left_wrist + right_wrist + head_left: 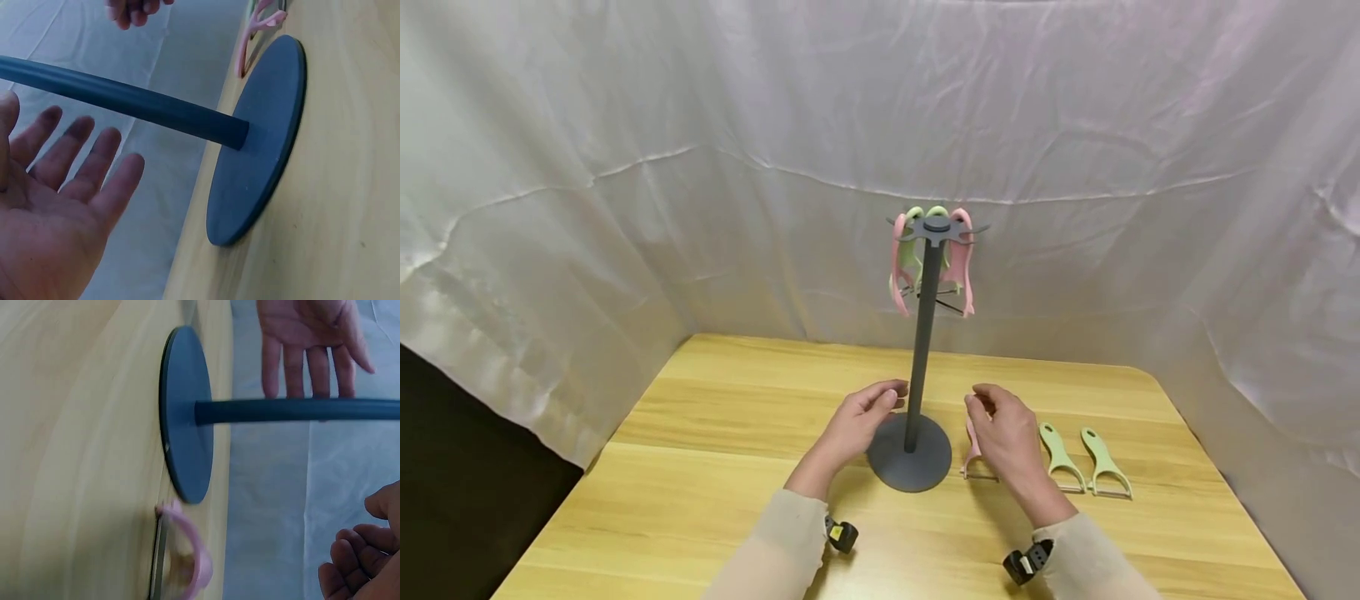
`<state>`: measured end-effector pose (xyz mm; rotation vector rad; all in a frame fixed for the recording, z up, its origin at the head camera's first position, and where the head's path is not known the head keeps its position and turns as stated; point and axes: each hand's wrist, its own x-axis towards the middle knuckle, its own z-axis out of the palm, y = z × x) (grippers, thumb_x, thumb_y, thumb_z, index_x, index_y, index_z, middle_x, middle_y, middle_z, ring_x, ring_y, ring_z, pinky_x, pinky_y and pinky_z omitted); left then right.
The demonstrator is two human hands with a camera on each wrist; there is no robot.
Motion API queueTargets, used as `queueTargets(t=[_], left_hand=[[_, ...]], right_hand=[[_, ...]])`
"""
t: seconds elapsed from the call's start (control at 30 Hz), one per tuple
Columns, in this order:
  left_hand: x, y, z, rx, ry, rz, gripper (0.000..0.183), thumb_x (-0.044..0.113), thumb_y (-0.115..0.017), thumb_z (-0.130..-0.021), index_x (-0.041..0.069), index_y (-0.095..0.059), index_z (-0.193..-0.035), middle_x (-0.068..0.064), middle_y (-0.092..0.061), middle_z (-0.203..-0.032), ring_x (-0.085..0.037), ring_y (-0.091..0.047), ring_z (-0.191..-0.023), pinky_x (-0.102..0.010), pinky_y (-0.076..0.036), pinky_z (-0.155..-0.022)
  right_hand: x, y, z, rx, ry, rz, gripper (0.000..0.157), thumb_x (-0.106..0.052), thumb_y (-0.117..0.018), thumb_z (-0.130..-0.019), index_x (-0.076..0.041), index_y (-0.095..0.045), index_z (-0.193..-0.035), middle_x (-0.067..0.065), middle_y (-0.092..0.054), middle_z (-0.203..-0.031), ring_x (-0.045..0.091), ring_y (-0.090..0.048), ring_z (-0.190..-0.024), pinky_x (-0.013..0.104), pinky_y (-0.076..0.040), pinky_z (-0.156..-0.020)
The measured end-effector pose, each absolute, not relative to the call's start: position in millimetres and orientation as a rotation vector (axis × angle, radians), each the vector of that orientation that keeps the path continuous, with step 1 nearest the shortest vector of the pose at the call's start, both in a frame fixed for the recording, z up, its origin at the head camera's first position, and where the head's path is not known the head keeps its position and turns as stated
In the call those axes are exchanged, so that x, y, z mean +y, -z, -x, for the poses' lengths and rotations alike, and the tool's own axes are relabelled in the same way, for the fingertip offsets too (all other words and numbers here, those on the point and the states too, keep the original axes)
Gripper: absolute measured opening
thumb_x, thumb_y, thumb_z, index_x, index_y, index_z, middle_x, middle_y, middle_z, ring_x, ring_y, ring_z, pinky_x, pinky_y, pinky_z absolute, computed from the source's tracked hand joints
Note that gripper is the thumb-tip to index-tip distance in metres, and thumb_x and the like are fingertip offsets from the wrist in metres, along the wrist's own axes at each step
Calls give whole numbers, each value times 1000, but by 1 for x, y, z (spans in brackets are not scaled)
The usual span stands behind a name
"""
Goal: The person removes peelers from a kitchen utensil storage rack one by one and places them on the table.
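A dark grey stand with a round base (891, 462) and a tall post (923, 342) rises between my two hands. My left hand (853, 425) is beside the post on its left, fingers extended and palm facing it in the left wrist view. Holding nothing, my right hand (1011, 433) hovers right of the stand, its fingers loosely bent. Below it on the table lies a pink peeler (973, 457), partly hidden by that hand in the head view. From the stand's hooked top (937, 225) hang several peelers, including a pink one (967, 275) and a light green one (913, 213).
Two light green peelers (1055, 446) (1101, 454) lie side by side on the wooden table (722, 467), right of my right hand. A pale curtain (790, 275) encloses the table at the back and sides.
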<state>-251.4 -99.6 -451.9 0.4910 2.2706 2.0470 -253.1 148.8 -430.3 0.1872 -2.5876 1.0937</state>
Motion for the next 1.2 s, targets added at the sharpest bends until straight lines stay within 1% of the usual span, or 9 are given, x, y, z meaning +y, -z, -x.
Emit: queueTargets(t=[0.1,0.23,0.43,0.57,0.7,0.8,0.93,1.1,1.2], left_hand=[[-104,456,247,2353,-2011,-426,44,31,-52,-113,7,-59,-149,-17,-61,-149,-35,-60,-138,-50,-48,-115],[-109,458,240,2469,-1947,-338,45,34,-52,-113,11,-59,-150,-11,-60,-152,-32,-57,-140,-52,-46,-116],[-114,459,231,2604,-1861,-235,42,33,-54,-112,20,-58,-151,-6,-59,-154,-32,-57,-141,-54,-46,-116],[-116,458,226,2667,-1844,-179,41,33,-56,-111,22,-58,-151,-4,-59,-154,-31,-54,-144,-53,-45,-117],[-117,457,222,2718,-1831,-151,41,34,-55,-111,22,-58,-151,-5,-58,-154,-32,-52,-145,-53,-44,-119],[-117,456,220,2739,-1827,-126,43,39,-53,-112,23,-57,-152,-10,-58,-153,-35,-54,-143,-55,-45,-117],[-120,456,218,2752,-1855,-102,48,47,-51,-111,22,-57,-152,-14,-60,-150,-39,-57,-139,-56,-48,-114],[-123,456,217,2751,-1882,-111,51,50,-48,-111,21,-57,-152,-12,-61,-151,-41,-60,-136,-57,-50,-111],[-124,455,217,2743,-1900,-102,51,51,-49,-111,21,-58,-151,-10,-61,-151,-40,-61,-135,-57,-50,-111]], right_hand=[[140,428,252,-2587,-1125,-215,32,-27,-65,-105,-5,-74,-126,14,-77,-113,32,-72,-104,51,-58,-90],[127,425,251,-2589,-1200,-249,33,-29,-63,-107,-8,-73,-130,12,-77,-117,31,-72,-107,51,-58,-92],[112,419,248,-2550,-1358,-318,35,-30,-63,-107,-11,-70,-136,10,-75,-126,28,-71,-112,52,-58,-94],[103,415,247,-2517,-1451,-361,38,-36,-63,-107,-14,-69,-137,6,-74,-129,26,-71,-116,52,-57,-97],[94,413,247,-2477,-1517,-389,40,-42,-64,-106,-16,-71,-135,4,-76,-122,23,-73,-113,50,-59,-95],[89,413,247,-2463,-1547,-392,41,-45,-62,-107,-15,-71,-133,5,-78,-113,23,-73,-104,46,-60,-90],[85,415,248,-2461,-1588,-369,40,-46,-59,-108,-14,-72,-128,6,-77,-107,23,-72,-99,44,-58,-86],[84,417,251,-2451,-1675,-338,39,-48,-58,-108,-15,-75,-119,3,-78,-108,23,-73,-103,47,-58,-91],[84,417,252,-2459,-1725,-347,39,-46,-58,-108,-14,-75,-121,3,-79,-109,24,-74,-107,49,-58,-96]])
